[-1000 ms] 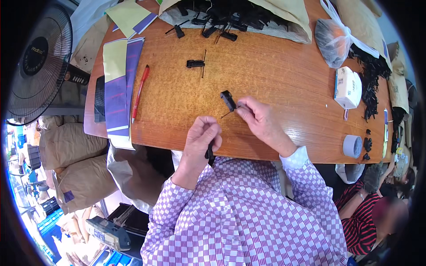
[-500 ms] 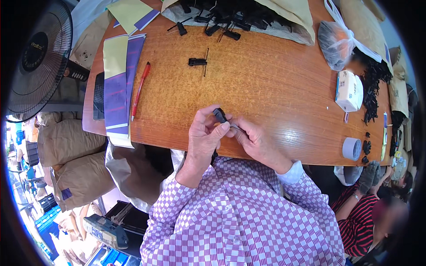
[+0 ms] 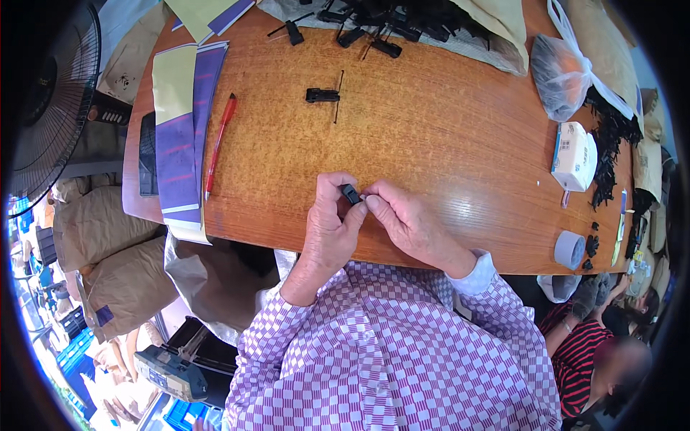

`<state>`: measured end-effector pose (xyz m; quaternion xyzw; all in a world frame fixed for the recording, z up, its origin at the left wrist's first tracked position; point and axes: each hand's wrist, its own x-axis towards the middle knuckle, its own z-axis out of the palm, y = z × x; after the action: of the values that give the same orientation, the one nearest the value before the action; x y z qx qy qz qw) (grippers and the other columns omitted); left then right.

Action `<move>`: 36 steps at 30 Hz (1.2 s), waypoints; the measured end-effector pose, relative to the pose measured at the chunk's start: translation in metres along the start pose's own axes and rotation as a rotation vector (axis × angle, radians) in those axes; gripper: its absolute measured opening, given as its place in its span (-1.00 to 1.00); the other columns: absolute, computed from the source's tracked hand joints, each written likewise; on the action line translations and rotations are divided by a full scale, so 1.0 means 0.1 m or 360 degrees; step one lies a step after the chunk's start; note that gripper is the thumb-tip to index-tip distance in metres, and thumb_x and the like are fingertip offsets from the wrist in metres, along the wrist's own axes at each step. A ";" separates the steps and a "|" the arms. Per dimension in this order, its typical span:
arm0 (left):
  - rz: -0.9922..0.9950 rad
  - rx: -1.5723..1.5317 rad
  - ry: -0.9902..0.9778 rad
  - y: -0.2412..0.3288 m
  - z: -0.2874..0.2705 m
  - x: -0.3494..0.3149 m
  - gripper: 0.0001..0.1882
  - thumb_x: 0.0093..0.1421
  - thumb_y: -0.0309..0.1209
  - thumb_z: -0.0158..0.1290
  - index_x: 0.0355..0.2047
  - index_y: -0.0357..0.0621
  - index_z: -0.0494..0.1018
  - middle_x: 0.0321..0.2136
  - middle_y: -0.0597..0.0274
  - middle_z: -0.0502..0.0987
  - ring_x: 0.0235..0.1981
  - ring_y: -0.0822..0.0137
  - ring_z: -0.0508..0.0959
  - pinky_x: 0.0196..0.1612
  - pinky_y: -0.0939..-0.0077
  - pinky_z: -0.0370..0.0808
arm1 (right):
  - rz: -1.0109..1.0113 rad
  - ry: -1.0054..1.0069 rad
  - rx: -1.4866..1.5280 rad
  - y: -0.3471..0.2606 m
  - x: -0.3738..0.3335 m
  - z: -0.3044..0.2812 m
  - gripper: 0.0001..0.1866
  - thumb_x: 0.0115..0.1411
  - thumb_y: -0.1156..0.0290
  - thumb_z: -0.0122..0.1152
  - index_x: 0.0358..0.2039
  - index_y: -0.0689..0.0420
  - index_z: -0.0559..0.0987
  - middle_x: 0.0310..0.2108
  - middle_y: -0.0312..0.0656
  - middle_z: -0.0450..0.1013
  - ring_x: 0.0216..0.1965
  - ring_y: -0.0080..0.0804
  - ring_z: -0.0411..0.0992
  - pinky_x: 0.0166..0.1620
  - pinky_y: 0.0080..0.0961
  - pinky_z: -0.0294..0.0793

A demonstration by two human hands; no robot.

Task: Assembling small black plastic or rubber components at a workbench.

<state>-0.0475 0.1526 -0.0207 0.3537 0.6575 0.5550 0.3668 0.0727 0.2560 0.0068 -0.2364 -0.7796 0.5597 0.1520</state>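
Wooden surface below; both hands have met. My left hand and right hand now pinch one clip together.

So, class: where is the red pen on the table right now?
In the head view the red pen lies on the wooden table at the person's left, just right of the purple and yellow paper sheets, far from both hands.
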 end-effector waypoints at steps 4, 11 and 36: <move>0.0044 0.0269 -0.0024 0.04 -0.01 0.03 -0.62 0.11 -0.66 0.03 -0.11 -0.11 0.19 -0.43 0.06 0.42 -0.43 0.17 0.52 -0.39 0.37 0.45 | 0.0063 -0.0030 0.0013 0.03 0.05 0.02 -0.84 0.27 0.41 -0.01 -0.33 0.26 0.40 -0.59 0.10 0.38 -0.56 0.03 0.42 -0.54 -0.24 0.30; 0.0146 0.0593 0.0098 0.12 0.04 0.04 -0.64 0.07 -0.68 0.00 -0.14 -0.16 0.22 -0.40 -0.07 0.44 -0.39 -0.10 0.52 -0.40 0.18 0.45 | 0.0053 0.0057 -0.0026 0.00 0.08 0.09 -0.89 0.26 0.45 0.00 -0.35 0.23 0.39 -0.57 0.05 0.36 -0.55 -0.08 0.41 -0.50 -0.32 0.32; -0.0510 -0.1225 -0.0067 0.35 -0.15 -0.17 -0.64 0.30 -0.42 -0.11 0.12 -0.05 0.28 -0.38 0.33 0.45 -0.57 0.58 0.39 -0.61 0.80 0.23 | 0.0321 0.0098 0.0983 0.05 -0.21 0.06 -0.82 0.28 0.36 0.07 -0.21 0.20 0.44 -0.49 -0.33 0.40 -0.65 -0.72 0.26 -0.63 -0.80 0.21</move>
<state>-0.0505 0.1351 0.0170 0.0951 0.4411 0.6889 0.5673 0.0884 0.2417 0.0006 -0.2721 -0.5406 0.7746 0.1838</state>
